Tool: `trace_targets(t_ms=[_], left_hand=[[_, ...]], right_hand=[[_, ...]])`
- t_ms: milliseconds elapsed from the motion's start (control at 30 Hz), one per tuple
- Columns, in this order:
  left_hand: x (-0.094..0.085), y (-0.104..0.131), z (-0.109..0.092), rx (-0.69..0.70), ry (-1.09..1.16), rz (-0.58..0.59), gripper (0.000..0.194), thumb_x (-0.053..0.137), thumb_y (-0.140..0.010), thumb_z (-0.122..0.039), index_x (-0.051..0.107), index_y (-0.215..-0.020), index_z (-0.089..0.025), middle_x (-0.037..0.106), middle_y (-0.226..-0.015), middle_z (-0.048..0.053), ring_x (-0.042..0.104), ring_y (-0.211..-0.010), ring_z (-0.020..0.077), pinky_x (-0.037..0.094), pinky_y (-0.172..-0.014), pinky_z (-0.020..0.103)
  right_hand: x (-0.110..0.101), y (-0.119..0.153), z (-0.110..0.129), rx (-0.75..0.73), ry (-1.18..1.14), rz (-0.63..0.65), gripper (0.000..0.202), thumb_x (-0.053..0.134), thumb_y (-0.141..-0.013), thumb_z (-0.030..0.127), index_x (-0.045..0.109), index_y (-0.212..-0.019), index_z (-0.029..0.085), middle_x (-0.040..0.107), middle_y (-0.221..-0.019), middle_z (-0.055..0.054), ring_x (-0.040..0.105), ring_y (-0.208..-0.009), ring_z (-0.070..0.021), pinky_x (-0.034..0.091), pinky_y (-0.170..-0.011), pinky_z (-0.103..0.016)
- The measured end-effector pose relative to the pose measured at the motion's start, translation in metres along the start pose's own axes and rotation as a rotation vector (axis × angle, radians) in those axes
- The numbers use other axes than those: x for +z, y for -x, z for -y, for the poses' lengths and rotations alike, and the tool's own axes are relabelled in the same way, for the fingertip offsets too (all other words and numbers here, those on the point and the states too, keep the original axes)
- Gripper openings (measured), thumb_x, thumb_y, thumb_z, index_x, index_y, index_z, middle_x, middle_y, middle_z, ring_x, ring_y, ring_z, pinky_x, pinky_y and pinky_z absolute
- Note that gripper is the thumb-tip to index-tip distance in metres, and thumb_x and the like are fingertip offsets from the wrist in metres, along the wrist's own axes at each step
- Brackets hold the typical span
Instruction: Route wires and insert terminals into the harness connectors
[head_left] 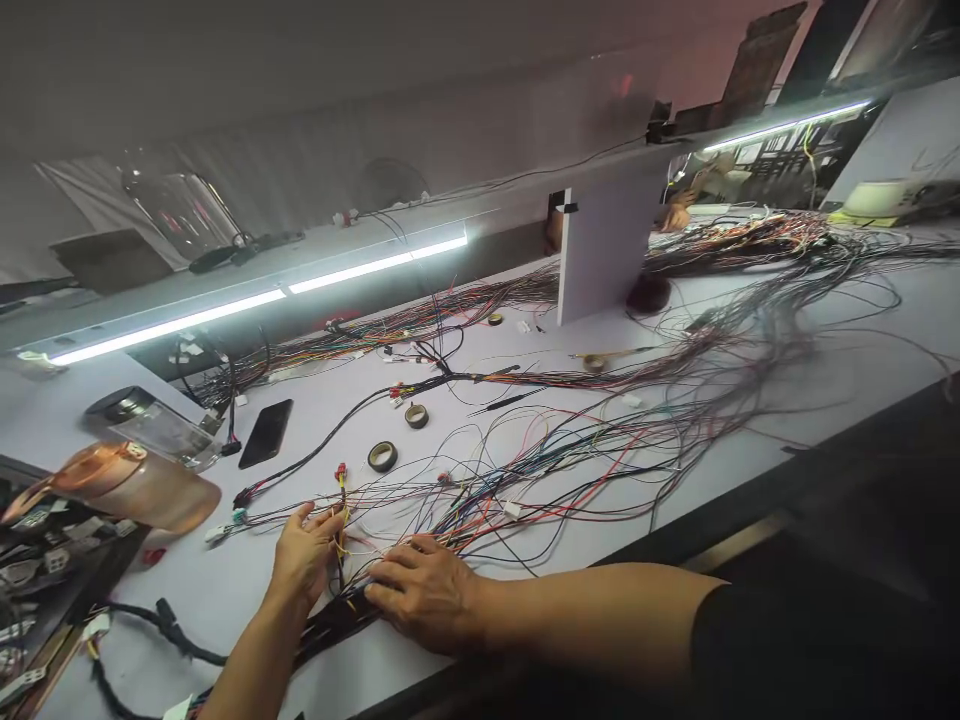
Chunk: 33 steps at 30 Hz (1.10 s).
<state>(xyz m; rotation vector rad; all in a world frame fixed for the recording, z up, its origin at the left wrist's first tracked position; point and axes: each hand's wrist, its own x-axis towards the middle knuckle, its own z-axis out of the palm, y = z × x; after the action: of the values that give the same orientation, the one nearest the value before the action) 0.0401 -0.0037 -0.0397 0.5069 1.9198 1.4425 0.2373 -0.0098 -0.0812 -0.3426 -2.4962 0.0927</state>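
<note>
My left hand point(301, 555) is closed at the fingertips around a short wire branch point(343, 496) with yellow wires and a red connector point(341, 471) at its tip. Beside it, my right hand point(427, 595) lies over a black-wrapped wire harness point(337, 622), fingers curled onto it where loose wires fan out. The thumbs are mostly hidden. Thin coloured wires point(555, 455) spread from there to the right across the white table. White connectors point(217, 535) end some wires left of my left hand.
Two tape rolls point(382, 457) point(416, 415), a phone point(266, 433), an orange-capped bottle point(139, 485) and a clear container point(154, 425) stand or lie left of centre. A second harness point(450, 377) crosses behind. An upright white panel point(604, 250) partly hides another person's hand point(675, 217).
</note>
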Motion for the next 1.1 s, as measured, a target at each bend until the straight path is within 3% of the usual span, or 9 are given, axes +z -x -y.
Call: trace_targets(t_ms=[67,167,233,333,467,567,700,900,1100], left_hand=[[-0.001,-0.008,-0.005,0.126,-0.144,-0.006,0.065,0.068,-0.063,-0.004,0.043,-0.122,-0.019,0.061,-0.099,0.008,0.059,-0.070,0.0153,0.047,-0.064,0.027],[-0.001,-0.020,-0.015,0.332,-0.407,0.017,0.059,0.062,-0.054,0.001,0.057,-0.109,-0.021,0.062,-0.098,0.007,0.059,-0.084,0.0215,0.046,-0.079,0.033],[-0.004,-0.026,-0.019,0.361,-0.469,0.032,0.053,0.057,-0.051,0.003,0.060,-0.098,-0.021,0.062,-0.091,0.006,0.058,-0.087,0.0227,0.046,-0.082,0.034],[-0.015,-0.026,-0.013,0.268,-0.386,-0.009,0.052,0.059,-0.051,0.002,0.057,-0.099,-0.020,0.061,-0.088,0.004,0.059,-0.074,0.0177,0.049,-0.071,0.030],[-0.032,-0.017,0.004,0.127,-0.160,-0.154,0.058,0.062,-0.059,0.000,0.043,-0.111,-0.019,0.055,-0.109,0.008,0.056,-0.059,0.0081,0.049,-0.055,0.025],[-0.034,-0.011,0.004,0.085,0.044,-0.202,0.063,0.062,-0.065,0.004,0.038,-0.117,-0.021,0.050,-0.116,0.009,0.062,-0.067,0.0082,0.053,-0.061,0.026],[-0.033,-0.010,-0.006,0.015,0.226,-0.185,0.058,0.059,-0.075,0.004,0.038,-0.123,-0.020,0.056,-0.104,0.007,0.065,-0.075,0.0126,0.056,-0.066,0.028],[-0.047,-0.010,-0.003,-0.163,0.266,-0.217,0.019,0.056,-0.088,-0.013,0.054,-0.106,-0.011,0.056,-0.082,0.000,0.054,-0.061,0.0075,0.049,-0.051,0.019],[-0.039,-0.019,-0.014,-0.107,0.164,-0.162,0.019,0.059,-0.087,-0.018,0.056,-0.105,-0.012,0.054,-0.078,-0.001,0.050,-0.056,0.0059,0.045,-0.048,0.017]], right_hand=[[0.002,0.000,-0.001,0.005,-0.001,-0.011,0.016,0.044,-0.097,0.028,0.055,-0.102,0.018,0.062,-0.113,-0.002,0.052,-0.101,-0.0181,0.038,-0.085,-0.037],[0.003,0.000,-0.001,0.007,0.000,-0.018,0.017,0.044,-0.097,0.028,0.056,-0.102,0.017,0.062,-0.111,-0.002,0.052,-0.098,-0.0181,0.038,-0.086,-0.037],[0.003,0.000,-0.001,0.003,-0.005,-0.010,0.016,0.045,-0.097,0.027,0.056,-0.103,0.017,0.063,-0.111,-0.003,0.052,-0.098,-0.0181,0.039,-0.085,-0.038],[0.005,0.002,0.000,0.016,-0.027,-0.011,0.016,0.046,-0.097,0.026,0.056,-0.106,0.018,0.062,-0.115,-0.003,0.052,-0.102,-0.0181,0.039,-0.087,-0.037],[0.009,0.005,0.002,0.041,-0.069,-0.023,0.018,0.046,-0.097,0.025,0.056,-0.111,0.020,0.061,-0.118,-0.004,0.052,-0.106,-0.0189,0.038,-0.090,-0.038],[0.010,0.006,0.002,0.035,-0.089,-0.010,0.019,0.046,-0.097,0.023,0.056,-0.113,0.020,0.060,-0.119,-0.004,0.052,-0.109,-0.0191,0.038,-0.092,-0.038],[0.006,0.006,0.002,0.028,-0.094,-0.011,0.019,0.048,-0.096,0.022,0.057,-0.113,0.020,0.061,-0.118,-0.005,0.052,-0.109,-0.0189,0.039,-0.093,-0.037],[0.003,0.008,0.002,0.013,-0.102,-0.023,0.021,0.050,-0.095,0.022,0.057,-0.114,0.020,0.062,-0.118,-0.006,0.054,-0.109,-0.0204,0.040,-0.092,-0.038],[0.004,0.008,0.002,0.018,-0.088,-0.018,0.024,0.051,-0.093,0.019,0.058,-0.116,0.019,0.062,-0.119,-0.007,0.054,-0.109,-0.0213,0.041,-0.092,-0.038]])
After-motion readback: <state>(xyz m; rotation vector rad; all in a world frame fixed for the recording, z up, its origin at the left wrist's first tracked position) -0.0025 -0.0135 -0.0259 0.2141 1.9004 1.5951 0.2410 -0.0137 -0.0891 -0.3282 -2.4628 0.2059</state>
